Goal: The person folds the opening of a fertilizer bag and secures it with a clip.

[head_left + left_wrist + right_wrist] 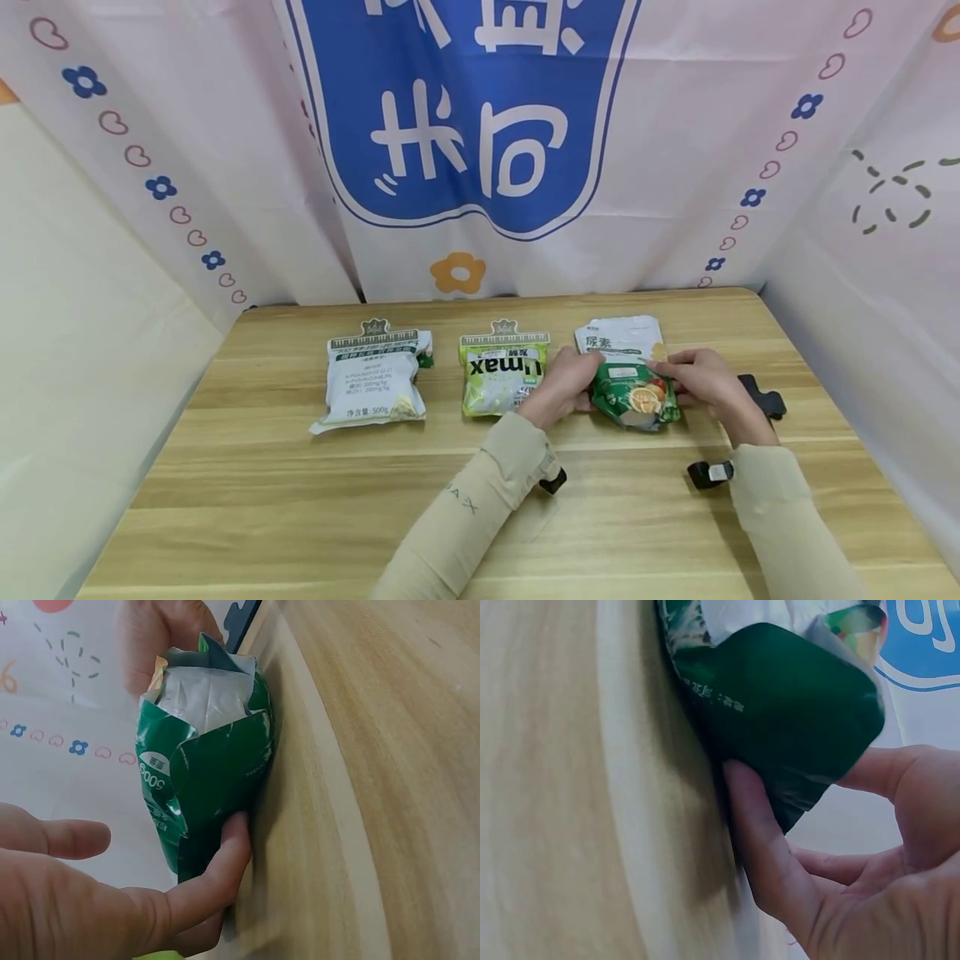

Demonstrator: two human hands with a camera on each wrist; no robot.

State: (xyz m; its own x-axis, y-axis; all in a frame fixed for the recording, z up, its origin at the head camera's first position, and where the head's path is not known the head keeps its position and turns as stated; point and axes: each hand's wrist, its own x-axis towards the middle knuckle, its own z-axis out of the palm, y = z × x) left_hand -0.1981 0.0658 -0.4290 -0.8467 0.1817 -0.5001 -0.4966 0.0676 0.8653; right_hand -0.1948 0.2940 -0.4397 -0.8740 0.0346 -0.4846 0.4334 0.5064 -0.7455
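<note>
A white and green urea fertilizer bag (pixel 628 372), printed with fruit, lies on the wooden table (pixel 315 500) with its top towards the far edge. My left hand (pixel 564 383) is at its left edge. In the left wrist view, the left index finger (pixel 217 874) touches the bag's lower edge while the thumb stands apart above it. On the other side, my right hand (pixel 705 379) pinches the right edge, with its thumb on top and a finger underneath. The left wrist view shows the green base (pixel 217 772) end-on, with a pale panel folded inwards.
To the left lies a yellow-green Umax bag (pixel 504 383) with a clip (pixel 505 333) across its top. Farther left is a white 500g bag (pixel 375 387), also clipped. A black object (pixel 765 398) sits beyond the right wrist. Printed cloth (pixel 420 267) hangs behind the table.
</note>
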